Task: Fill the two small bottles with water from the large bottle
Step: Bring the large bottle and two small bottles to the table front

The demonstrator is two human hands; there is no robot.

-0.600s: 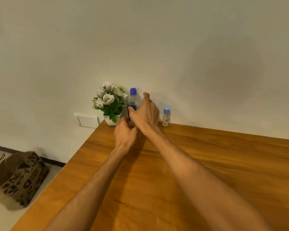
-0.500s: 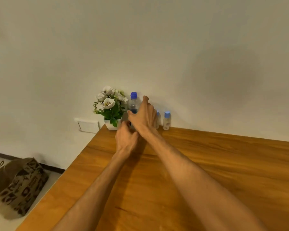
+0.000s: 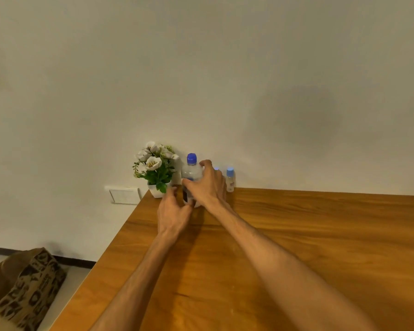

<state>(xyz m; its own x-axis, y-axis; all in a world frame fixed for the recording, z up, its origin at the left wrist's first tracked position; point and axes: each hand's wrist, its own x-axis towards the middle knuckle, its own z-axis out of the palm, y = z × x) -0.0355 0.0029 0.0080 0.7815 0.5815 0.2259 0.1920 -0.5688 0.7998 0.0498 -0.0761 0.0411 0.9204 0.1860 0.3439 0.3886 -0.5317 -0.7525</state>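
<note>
The large clear bottle [image 3: 190, 172] with a blue cap stands at the far end of the wooden table [image 3: 296, 247], against the wall. My right hand [image 3: 207, 185] is wrapped around its right side. My left hand [image 3: 172, 212] touches its lower left part with the fingers curled. One small bottle [image 3: 230, 179] with a light blue cap stands just right of my right hand. Only the cap of the second small bottle [image 3: 216, 168] shows behind my right hand.
A small white pot of white flowers [image 3: 155, 172] stands left of the large bottle at the table's far left corner. A wall socket [image 3: 124, 195] sits beside the table's left edge. A patterned bag [image 3: 26, 287] lies on the floor at lower left.
My right hand has closed around the large bottle and my left hand has reached its base. The view has tilted, so everything sits lower in the frame.
</note>
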